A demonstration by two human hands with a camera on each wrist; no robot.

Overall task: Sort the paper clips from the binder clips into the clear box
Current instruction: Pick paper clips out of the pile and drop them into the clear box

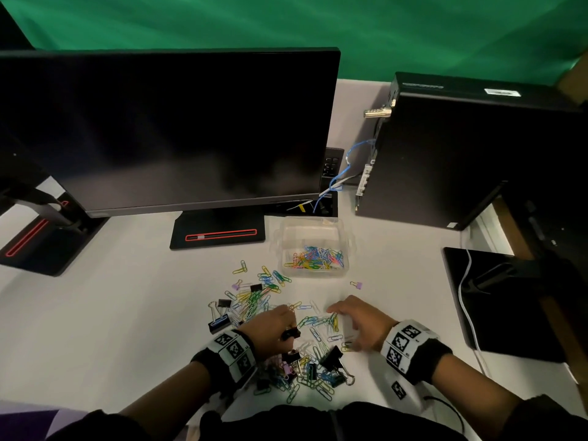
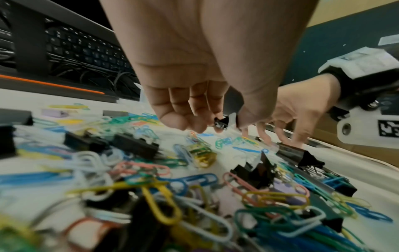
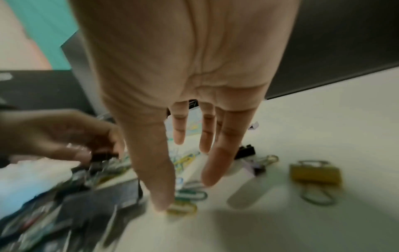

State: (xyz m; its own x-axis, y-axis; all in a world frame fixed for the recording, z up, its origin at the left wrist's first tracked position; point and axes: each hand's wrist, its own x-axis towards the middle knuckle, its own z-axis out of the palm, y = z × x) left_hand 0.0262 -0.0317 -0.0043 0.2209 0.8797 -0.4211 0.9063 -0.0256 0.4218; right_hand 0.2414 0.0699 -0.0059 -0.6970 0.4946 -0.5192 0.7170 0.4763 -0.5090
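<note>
Now left hand (image 2: pixel 194 95) curled, grip pinching small black binder clip (image 2: pixel 221 123); right hand (image 3: pixel 183 102) palm-down, fingers spread wide.

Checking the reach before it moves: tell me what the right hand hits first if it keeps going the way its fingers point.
Probably the loose paper clips on the table just under the right hand's straight fingertips; depth is unclear.

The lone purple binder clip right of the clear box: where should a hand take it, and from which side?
Judging from the head view, pinch the purple binder clip across its purple body, from above. It lies alone on the white table, clear of the pile, with its wire handles pointing left. The right hand, fingers spread, is nearer.
</note>
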